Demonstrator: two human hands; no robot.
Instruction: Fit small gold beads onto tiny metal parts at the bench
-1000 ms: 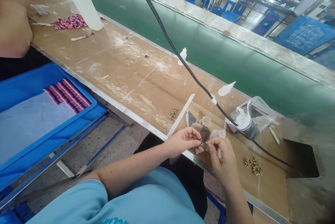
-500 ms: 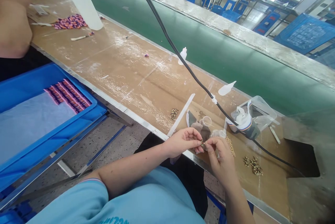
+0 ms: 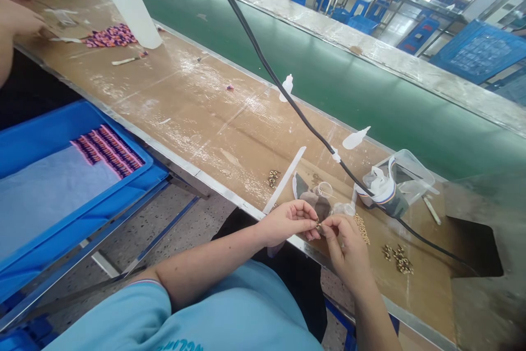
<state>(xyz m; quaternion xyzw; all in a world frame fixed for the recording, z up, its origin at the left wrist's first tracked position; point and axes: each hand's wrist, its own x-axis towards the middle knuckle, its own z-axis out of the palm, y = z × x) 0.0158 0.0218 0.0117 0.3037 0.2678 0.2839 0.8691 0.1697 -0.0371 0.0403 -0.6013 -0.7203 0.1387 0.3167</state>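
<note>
Over the table's near edge, my left hand (image 3: 293, 222) and my right hand (image 3: 344, 235) meet fingertip to fingertip. Pinched between them is a tiny gold-and-dark metal piece (image 3: 319, 225), too small to make out fully. Both hands are closed on it. Just beyond my right hand lies a pile of small gold beads (image 3: 361, 229). Further right are several gold-and-dark metal pieces (image 3: 400, 261), and a similar small cluster (image 3: 273, 178) sits left of a white strip (image 3: 285, 180). Small clear round containers (image 3: 324, 190) stand behind my fingers.
A black cable (image 3: 267, 63) crosses above the brown table (image 3: 197, 115). White bottles (image 3: 356, 138) and a clear plastic box (image 3: 415, 170) line the far side. On the left are a blue tray (image 3: 139, 167), a large bottle (image 3: 133, 11) and a co-worker's hand (image 3: 24, 19).
My hands stay nearly in place, still pinching the small piece. At the far left, the co-worker's arm has drawn back leftward, and their hands now show over the table.
</note>
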